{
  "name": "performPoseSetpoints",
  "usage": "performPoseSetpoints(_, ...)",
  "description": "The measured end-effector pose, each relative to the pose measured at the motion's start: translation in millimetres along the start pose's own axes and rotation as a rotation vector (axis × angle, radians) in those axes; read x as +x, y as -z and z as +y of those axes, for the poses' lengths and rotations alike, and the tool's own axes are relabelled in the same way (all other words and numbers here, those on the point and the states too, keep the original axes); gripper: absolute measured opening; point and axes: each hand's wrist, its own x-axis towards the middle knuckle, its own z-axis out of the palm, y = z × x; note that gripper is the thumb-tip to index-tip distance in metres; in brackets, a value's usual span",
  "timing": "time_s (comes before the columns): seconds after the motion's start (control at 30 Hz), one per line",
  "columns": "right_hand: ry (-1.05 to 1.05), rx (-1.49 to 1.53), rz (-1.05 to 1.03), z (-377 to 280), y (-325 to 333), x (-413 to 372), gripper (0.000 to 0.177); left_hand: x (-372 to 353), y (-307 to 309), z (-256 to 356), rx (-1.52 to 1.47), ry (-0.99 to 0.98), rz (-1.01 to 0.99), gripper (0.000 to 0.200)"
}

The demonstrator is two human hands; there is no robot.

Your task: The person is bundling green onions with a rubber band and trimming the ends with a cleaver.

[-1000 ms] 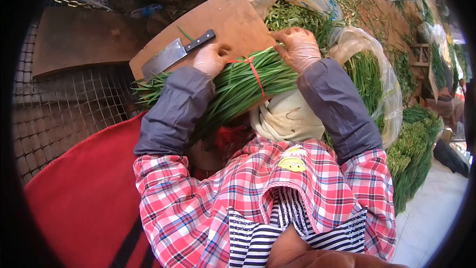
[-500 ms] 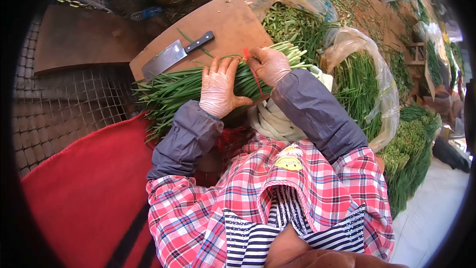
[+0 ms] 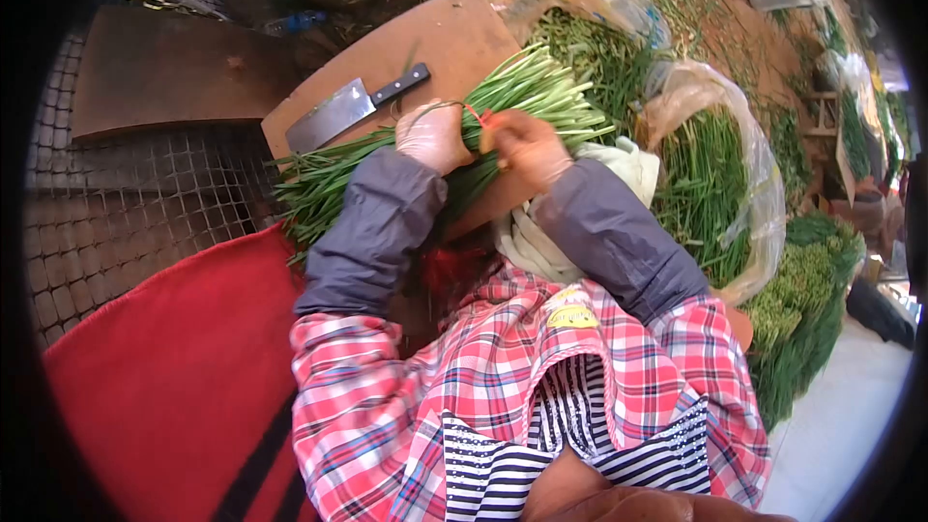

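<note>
A bunch of long green chives (image 3: pixel 362 150) lies slantwise across a brown cutting board (image 3: pixel 449 29), its pale stalk ends (image 3: pixel 536 87) fanned out to the right. My left hand (image 3: pixel 432 138), in a thin clear glove, is wrapped round the middle of the bunch; part of its fingers is hidden. A red tie band (image 3: pixel 473 113) runs over the stalks. Beside it, my right hand (image 3: pixel 532 152) is closed with the fingertips pinching the band. Above the bunch, a cleaver (image 3: pixel 333 117) with a black handle rests flat on the board.
Clear plastic bags (image 3: pixel 764 203) full of green stalks stand on the right. More stalks (image 3: pixel 802 309) are heaped beyond them. A pale cloth (image 3: pixel 623 169) sits under my right forearm. Black netting (image 3: pixel 135 193) and a red cloth (image 3: pixel 174 367) are on the left.
My left hand has gone from lying spread on the bunch to gripping round it. My right hand has drawn the red band toward me, and the pale stalk ends have fanned wider.
</note>
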Motion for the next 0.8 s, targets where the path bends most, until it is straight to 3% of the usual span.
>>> performPoseSetpoints(0.03, 0.068, 0.230, -0.036, -4.3, 11.1, 0.2, 0.015, 3.5, 10.0, 2.0, 0.024, 0.017, -0.035, 0.060)
performPoseSetpoints(0.2, -0.010, 0.196, -0.038, -25.6, 8.2, 17.5, 0.015, -12.0, 15.3, 1.9, 0.068, 0.058, 0.011, 0.078)
performPoseSetpoints(0.3, -0.087, 0.138, -0.040, -42.8, 9.7, 28.8, 0.018, -47.7, 12.8, 9.4, 0.002, 0.020, 0.549, 0.081)
performPoseSetpoints(0.43, -0.091, 0.071, -0.022, -52.6, 8.2, 40.7, 0.019, -68.9, -5.9, 53.2, -0.195, -0.045, 0.492, 0.095)
performPoseSetpoints(0.5, -0.080, 0.050, -0.017, -53.6, 3.7, 43.7, 0.020, -45.6, -20.4, 57.0, -0.134, 0.036, 0.470, 0.095)
performPoseSetpoints(0.6, -0.051, 0.054, -0.005, -49.5, -1.5, 44.5, 0.020, -15.4, -26.7, 42.1, 0.206, 0.131, 0.420, 0.092)
performPoseSetpoints(0.7, 0.040, -0.001, -0.051, -32.1, -12.6, 31.3, 0.019, 0.5, -43.7, 25.8, 0.289, 0.103, 0.382, 0.109)
performPoseSetpoints(0.73, 0.177, -0.083, -0.025, -35.6, -24.0, 12.2, 0.018, 6.2, -53.4, 14.6, 0.291, -0.005, 0.598, 0.103)
performPoseSetpoints(0.77, 0.278, -0.484, -0.021, -42.5, -18.5, -10.4, 0.018, 12.1, -65.7, 7.6, 0.206, 0.050, 0.486, 0.100)
performPoseSetpoints(0.8, 0.180, -0.436, -0.031, -27.2, -5.3, -30.5, 0.017, 13.0, -57.2, 12.1, 0.115, 0.105, 0.370, 0.098)
